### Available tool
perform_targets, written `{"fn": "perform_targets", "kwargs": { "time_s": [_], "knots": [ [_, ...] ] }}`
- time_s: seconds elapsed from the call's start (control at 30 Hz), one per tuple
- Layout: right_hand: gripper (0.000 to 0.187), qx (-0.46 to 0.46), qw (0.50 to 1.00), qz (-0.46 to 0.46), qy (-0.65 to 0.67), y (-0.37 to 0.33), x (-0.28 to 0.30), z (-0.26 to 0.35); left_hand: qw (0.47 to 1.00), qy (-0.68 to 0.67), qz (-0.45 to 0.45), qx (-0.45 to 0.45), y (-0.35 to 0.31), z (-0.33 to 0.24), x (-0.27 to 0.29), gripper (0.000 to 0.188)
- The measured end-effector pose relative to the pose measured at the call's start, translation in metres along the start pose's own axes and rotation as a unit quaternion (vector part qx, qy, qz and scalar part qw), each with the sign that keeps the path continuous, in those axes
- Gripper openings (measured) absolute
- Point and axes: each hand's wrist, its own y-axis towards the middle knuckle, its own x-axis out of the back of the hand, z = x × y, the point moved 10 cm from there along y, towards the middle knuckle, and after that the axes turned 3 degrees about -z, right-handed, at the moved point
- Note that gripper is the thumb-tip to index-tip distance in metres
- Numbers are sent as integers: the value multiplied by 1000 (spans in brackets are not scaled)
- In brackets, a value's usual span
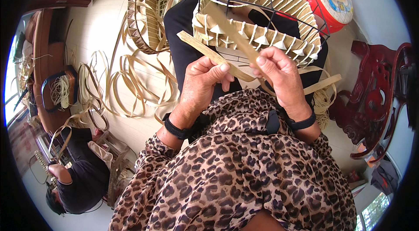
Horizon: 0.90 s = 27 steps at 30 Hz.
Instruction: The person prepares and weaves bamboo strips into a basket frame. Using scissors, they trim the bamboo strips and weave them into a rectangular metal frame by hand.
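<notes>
My left hand (202, 79) pinches a flat tan weaving strip (197, 44) between thumb and fingers, its cut end pointing up and left. My right hand (281, 73) grips another length of flat tan strip (233, 32), which slants up across the basket and is slightly blurred. Whether both lengths belong to one strip cannot be made out where they cross between my hands. Just beyond my hands, a rectangular basket (310, 34) rests on my lap. It has a black wire frame, tan strip walls and white cord lacing with pale triangular tabs along the near side.
Left of my knees stands another basket (150, 34) with a brown-wrapped handle. Loops of loose strip (131, 85) cover the floor nearby. A red stool (329, 0) with a patterned top is at far right, above a carved dark-red chair (375, 100). Another person (83, 178) sits at lower left.
</notes>
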Motion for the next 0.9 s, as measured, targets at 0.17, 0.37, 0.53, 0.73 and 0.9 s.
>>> {"fn": "perform_targets", "kwargs": {
  "time_s": [0.17,0.37,0.53,0.73,0.9],
  "knots": [
    [10,24,987,-35,-155,3,12,14,998,-40,-29,-50,3,-11,2,12],
    [3,108,945,32,-306,-2,-19,21,1000,-10,-16,-22,0,-7,-4,16],
    [11,94,950,81,-287,-9,-20,16,993,-36,-77,-76,5,-19,26,13],
    [12,24,946,108,-304,-12,38,20,967,-120,-152,-166,-1,-55,81,9],
    [8,-22,970,45,-238,-21,97,51,957,-95,-174,-214,-5,-73,101,8]
  ]
}}
